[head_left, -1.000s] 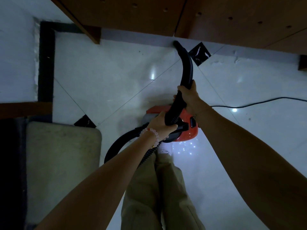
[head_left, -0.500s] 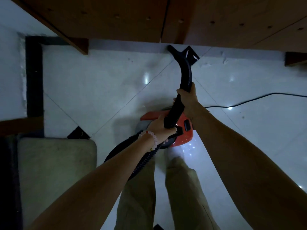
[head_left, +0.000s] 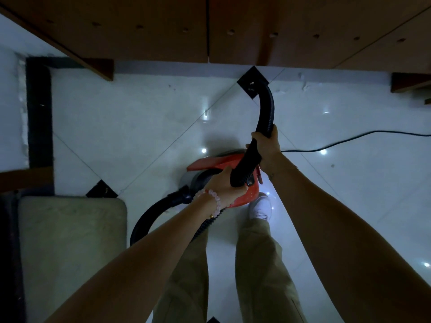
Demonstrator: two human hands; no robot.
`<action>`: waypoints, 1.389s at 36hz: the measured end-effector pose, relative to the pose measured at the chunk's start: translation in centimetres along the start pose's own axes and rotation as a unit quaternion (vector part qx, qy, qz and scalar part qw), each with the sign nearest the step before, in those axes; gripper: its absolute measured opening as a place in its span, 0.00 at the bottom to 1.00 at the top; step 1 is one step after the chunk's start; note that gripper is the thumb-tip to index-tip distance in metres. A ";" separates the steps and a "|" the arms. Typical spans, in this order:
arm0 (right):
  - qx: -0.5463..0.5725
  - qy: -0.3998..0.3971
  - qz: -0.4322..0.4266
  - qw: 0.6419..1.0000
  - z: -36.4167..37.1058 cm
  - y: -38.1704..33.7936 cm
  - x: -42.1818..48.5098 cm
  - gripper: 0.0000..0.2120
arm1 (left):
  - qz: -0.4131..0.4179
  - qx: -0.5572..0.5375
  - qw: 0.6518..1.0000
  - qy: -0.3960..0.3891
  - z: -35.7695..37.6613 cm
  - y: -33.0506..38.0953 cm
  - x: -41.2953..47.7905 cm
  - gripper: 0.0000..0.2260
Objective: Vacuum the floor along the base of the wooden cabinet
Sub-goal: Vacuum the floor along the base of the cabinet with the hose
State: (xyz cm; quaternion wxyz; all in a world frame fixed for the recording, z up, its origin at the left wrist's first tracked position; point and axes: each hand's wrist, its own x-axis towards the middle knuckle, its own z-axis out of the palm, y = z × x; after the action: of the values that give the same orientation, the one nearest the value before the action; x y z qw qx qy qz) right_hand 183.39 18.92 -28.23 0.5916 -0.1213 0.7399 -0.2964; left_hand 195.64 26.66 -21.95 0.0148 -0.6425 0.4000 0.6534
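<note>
A black ribbed vacuum hose (head_left: 265, 108) curves from my hands down to the white tiled floor (head_left: 144, 117). Its tip rests on a black diamond tile inset (head_left: 248, 76) just in front of the wooden cabinet (head_left: 256, 29) base. My right hand (head_left: 268, 145) grips the hose higher up. My left hand (head_left: 225, 185), with a bead bracelet on the wrist, holds the hose's lower end above the red vacuum body (head_left: 221, 164). The vacuum body sits on the floor by my feet.
A black power cord (head_left: 349, 139) runs right across the floor. A cabinet foot (head_left: 100, 68) stands at the left, another foot (head_left: 410, 81) at the right. A pale cushion (head_left: 70, 248) lies at the lower left. A dark border strip (head_left: 38, 113) lines the left wall.
The hose tip has swung right along the cabinet base, from just left of the black diamond inset onto it. Both hands have kept their grip, and my right foot has stepped forward.
</note>
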 end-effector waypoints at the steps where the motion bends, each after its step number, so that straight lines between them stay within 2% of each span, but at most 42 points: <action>1: 0.003 -0.002 0.002 1.000 -0.3 0.0 -0.1 0.14 | 0.000 0.005 1.000 0.000 0.2 0.2 -0.1 0.19; 11: 0.014 -0.039 0.025 0.999 -2.0 0.5 -1.4 0.13 | 0.013 0.041 0.999 -0.006 1.3 -0.3 -1.5 0.17; 20: 0.009 -0.079 0.003 0.997 -1.2 0.3 -3.4 0.15 | 0.015 0.034 0.999 0.004 0.7 -1.3 -3.0 0.22; 22: 0.007 -0.083 0.001 0.997 -0.8 0.4 -3.8 0.15 | 0.012 0.036 0.999 0.006 0.6 -1.7 -3.3 0.20; 26: 0.009 -0.071 0.002 0.997 -0.3 1.1 -4.7 0.13 | 0.015 0.046 0.999 0.007 0.3 -2.4 -4.0 0.20; 36: 0.032 -0.048 0.016 0.998 -0.7 2.0 -5.8 0.16 | 0.019 0.067 0.998 -0.005 0.4 -3.0 -4.6 0.22; 41: 0.046 -0.042 0.014 0.998 -1.2 1.8 -5.6 0.16 | 0.032 0.100 0.994 0.005 0.7 -2.6 -3.9 0.19; 50: 0.083 -0.047 0.000 0.995 -1.7 1.5 -5.1 0.16 | 0.028 0.066 0.997 -0.006 0.8 -2.4 -3.5 0.15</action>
State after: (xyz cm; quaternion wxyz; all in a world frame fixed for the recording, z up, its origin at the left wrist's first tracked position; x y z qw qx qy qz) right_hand 183.44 23.34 -24.80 0.6340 -0.0852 0.6839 -0.3508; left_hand 196.87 30.51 -20.28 0.0415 -0.6249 0.4596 0.6298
